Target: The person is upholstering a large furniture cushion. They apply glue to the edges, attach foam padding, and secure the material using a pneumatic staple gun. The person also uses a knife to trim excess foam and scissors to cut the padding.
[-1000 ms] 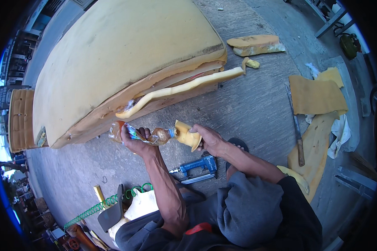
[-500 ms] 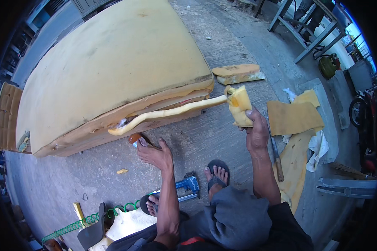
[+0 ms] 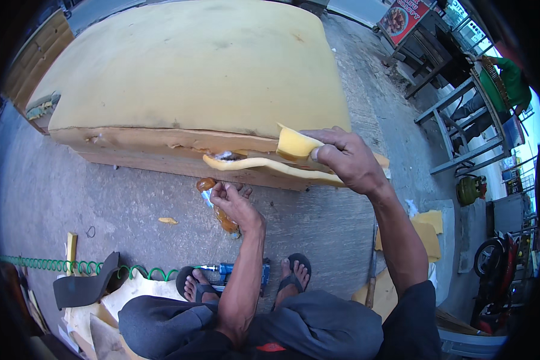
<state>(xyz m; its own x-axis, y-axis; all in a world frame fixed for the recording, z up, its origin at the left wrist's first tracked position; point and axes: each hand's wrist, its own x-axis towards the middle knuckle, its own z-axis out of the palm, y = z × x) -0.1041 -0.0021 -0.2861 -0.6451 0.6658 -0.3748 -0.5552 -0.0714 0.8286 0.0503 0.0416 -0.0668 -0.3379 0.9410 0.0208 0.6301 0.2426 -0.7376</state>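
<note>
In my right hand (image 3: 351, 157) a curled piece of yellow foam (image 3: 297, 143) is gripped between thumb and fingers, up against the cushion's side. My left hand (image 3: 239, 205) is loosely bent with its fingers apart; nothing shows in it. Beside and partly beneath that hand lies a plastic bag of amber-brown glue-like stuff (image 3: 225, 222), knotted into a lump at its far end. A large foam cushion block (image 3: 204, 78) fills the far side. Along its near face runs a long pale foam strip (image 3: 264, 163), its right end passing behind my right hand. White fluff (image 3: 225, 155) shows by the strip's left end.
A blue air tool (image 3: 246, 273) lies between my sandalled feet, near a coiled green hose (image 3: 156, 273). Foam scraps (image 3: 427, 231) and a wooden-handled tool (image 3: 371, 293) are on the right. Farther off are a metal frame table (image 3: 468, 135), a person in green and a gas cylinder (image 3: 471, 189).
My right hand has brought the foam piece left to the cushion's side. My left hand's fingers have bent inward, uncovering more of the glue bag. The view has shifted.
</note>
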